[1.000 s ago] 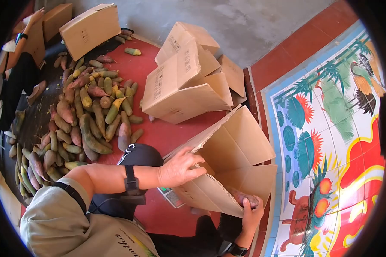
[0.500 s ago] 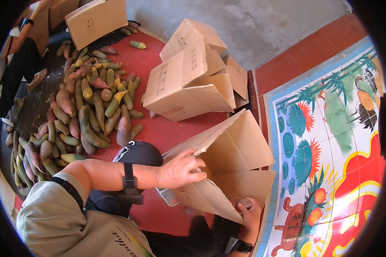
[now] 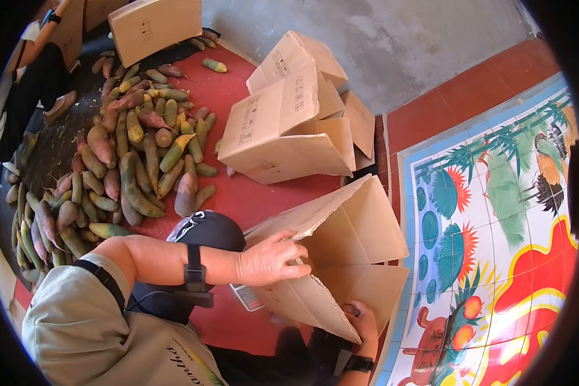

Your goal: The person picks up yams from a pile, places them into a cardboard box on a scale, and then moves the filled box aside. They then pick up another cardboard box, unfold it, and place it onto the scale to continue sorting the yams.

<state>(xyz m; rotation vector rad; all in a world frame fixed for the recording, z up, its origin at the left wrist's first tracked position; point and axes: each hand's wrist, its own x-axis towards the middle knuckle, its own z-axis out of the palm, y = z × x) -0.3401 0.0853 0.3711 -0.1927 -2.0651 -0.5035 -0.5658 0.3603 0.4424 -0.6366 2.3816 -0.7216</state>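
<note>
An open cardboard box (image 3: 360, 225) lies tilted in front of me, its opening toward me and to the right. At the near flap's edge, my left hand (image 3: 273, 259) is closed, with its fingers hooked over the cardboard. My right hand (image 3: 365, 325) is just inside the box's lower opening. Its fingers curl round a small dark, brownish thing (image 3: 352, 309), mostly hidden by the hand. My knee in dark cloth (image 3: 209, 230) is beside the box, with a pale flat object (image 3: 248, 297) partly under the box.
A large pile of long green and reddish vegetables (image 3: 132, 154) covers the floor at the left. More open boxes (image 3: 276, 122) stand beyond mine, another box (image 3: 157, 29) at the back. Another person's arm (image 3: 42, 42) shows upper left. A painted tile wall (image 3: 489, 212) bounds the right.
My right hand has moved slightly left, and the thing in its fingers is less visible. The box's opening has shifted a little. My left hand stays on the flap. The view has shifted slightly.
</note>
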